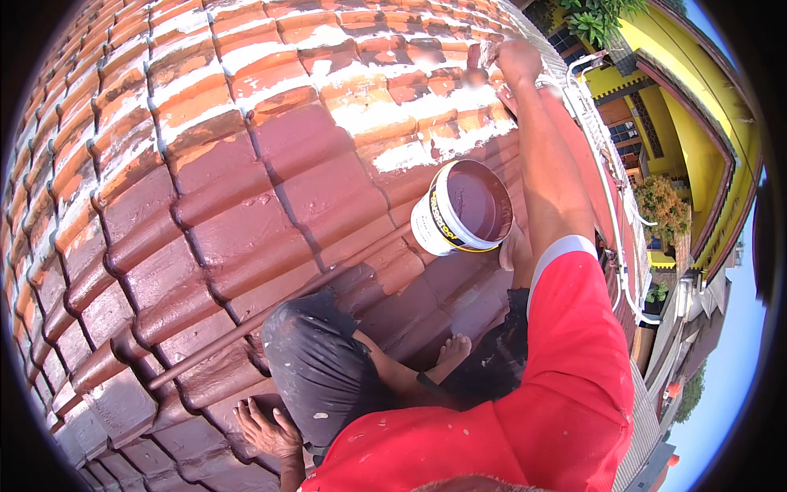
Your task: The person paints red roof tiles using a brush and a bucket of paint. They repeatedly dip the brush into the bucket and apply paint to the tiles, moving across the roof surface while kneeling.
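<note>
My right hand [519, 61] is stretched out to the upper right, closed around what looks like a paintbrush [481, 55] stained dark red-brown, at the roof tiles. Low on the left, my left hand [267, 430] rests with fingers spread on painted tiles beside my knee, holding nothing. A white plastic bucket [430, 221] of red-brown paint stands tilted on the tiles between my right forearm and my bent legs. Nearer tiles [240, 227] wear glossy red-brown paint; those farther up [258, 80] are orange with white patches.
A long red-brown pole [246, 326] lies across the tiles from the lower left towards the bucket. White metal tubing [605, 172] runs along the roof's right edge. Beyond it are a yellow house [695, 135] and lower roofs. My bare foot [454, 350] is on the tiles.
</note>
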